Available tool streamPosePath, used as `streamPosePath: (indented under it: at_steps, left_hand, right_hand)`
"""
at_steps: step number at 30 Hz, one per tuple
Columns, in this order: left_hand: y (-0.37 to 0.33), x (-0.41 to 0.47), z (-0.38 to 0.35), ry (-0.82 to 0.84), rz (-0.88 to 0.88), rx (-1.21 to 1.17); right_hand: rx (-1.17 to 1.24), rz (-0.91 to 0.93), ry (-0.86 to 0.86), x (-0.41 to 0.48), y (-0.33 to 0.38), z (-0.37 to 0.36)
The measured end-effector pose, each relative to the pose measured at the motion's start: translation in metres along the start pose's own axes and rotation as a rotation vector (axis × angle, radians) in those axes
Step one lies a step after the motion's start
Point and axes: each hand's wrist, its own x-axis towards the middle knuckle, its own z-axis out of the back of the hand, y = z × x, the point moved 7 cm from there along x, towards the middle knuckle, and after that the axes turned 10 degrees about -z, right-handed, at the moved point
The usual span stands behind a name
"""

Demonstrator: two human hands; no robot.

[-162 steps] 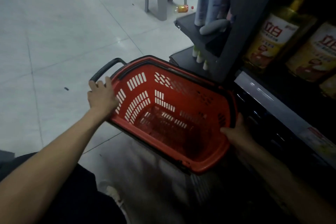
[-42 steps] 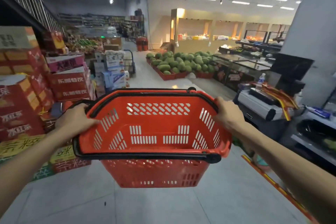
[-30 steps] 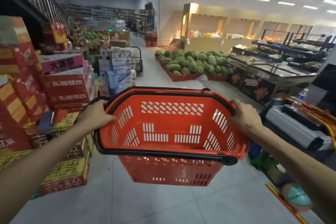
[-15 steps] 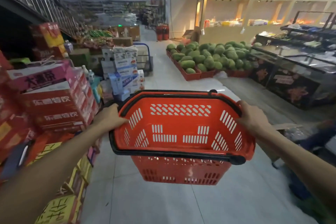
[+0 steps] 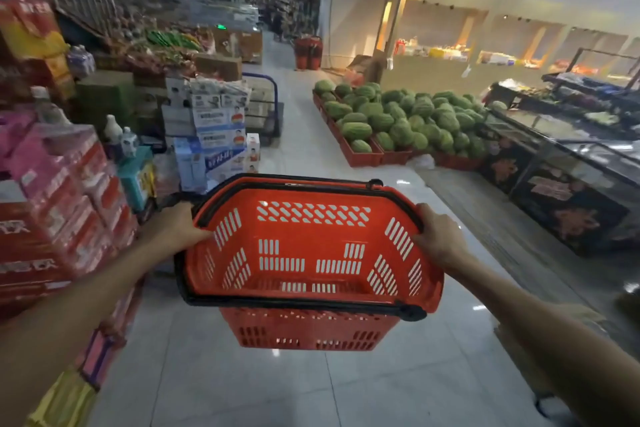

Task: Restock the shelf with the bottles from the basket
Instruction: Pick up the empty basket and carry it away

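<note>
A red plastic basket [image 5: 311, 250] with black handles hangs in front of me at chest height over the shop floor. It holds nothing; no bottles show inside it. My left hand [image 5: 176, 227] grips its left rim and my right hand [image 5: 438, 236] grips its right rim. The basket is tipped slightly so its inside faces me. The shelf with bottles is out of view.
Stacked red and pink cartons [image 5: 59, 204] line the left side. White and blue boxes [image 5: 214, 135] stand ahead on the left by a blue trolley [image 5: 266, 107]. A watermelon pile [image 5: 398, 121] lies ahead right, a dark display counter [image 5: 561, 177] at right. The tiled aisle [image 5: 298, 135] runs forward.
I lifted the basket from the floor by the shelf and turned away. Over the last second I have moved forward along the aisle; the cartons slid closer on my left.
</note>
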Motion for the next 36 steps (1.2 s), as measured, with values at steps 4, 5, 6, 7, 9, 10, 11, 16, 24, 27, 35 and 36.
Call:
streamPosePath:
  at_steps: [4, 5, 6, 7, 9, 10, 11, 16, 24, 27, 35, 36]
  left_hand:
    - [-0.015, 0.116, 0.005, 0.054, -0.065, -0.03]
    - [-0.02, 0.146, 0.005, 0.066, -0.079, -0.034]
    - [-0.026, 0.174, 0.004, 0.078, -0.091, -0.032]
    - [-0.028, 0.204, 0.001, 0.086, -0.098, -0.021]
    - [-0.027, 0.267, -0.017, 0.097, -0.083, -0.018]
    - [-0.023, 0.3, -0.03, 0.12, -0.07, -0.026]
    - [-0.017, 0.334, -0.047, 0.155, -0.052, -0.028]
    - [0.021, 0.491, -0.141, 0.27, 0.083, -0.029]
    - [0.049, 0.67, -0.224, 0.384, 0.217, -0.04]
    - [0.026, 0.725, -0.223, 0.397, 0.205, -0.038]
    - [0.118, 0.901, -0.373, 0.516, 0.328, -0.16]
    - [0.127, 0.918, -0.389, 0.517, 0.346, -0.18]
  right_hand:
    - [0.005, -0.051, -0.019, 0.102, 0.021, -0.012]
    - [0.013, -0.063, -0.022, 0.127, 0.022, -0.015]
    - [0.024, -0.075, -0.023, 0.15, 0.022, -0.02]
    - [0.03, -0.09, -0.025, 0.174, 0.02, -0.027]
    - [0.025, -0.107, -0.055, 0.22, 0.014, -0.041]
    - [0.023, -0.112, -0.066, 0.245, 0.008, -0.053]
    - [0.027, -0.122, -0.066, 0.271, 0.002, -0.067]
    - [0.035, -0.15, -0.011, 0.42, -0.037, -0.167]
    - [0.069, -0.154, 0.09, 0.614, -0.028, -0.257]
    - [0.085, -0.186, 0.111, 0.678, -0.018, -0.281]
    - [0.086, -0.419, 0.147, 0.845, -0.001, -0.415]
    - [0.068, -0.455, 0.171, 0.863, -0.001, -0.438]
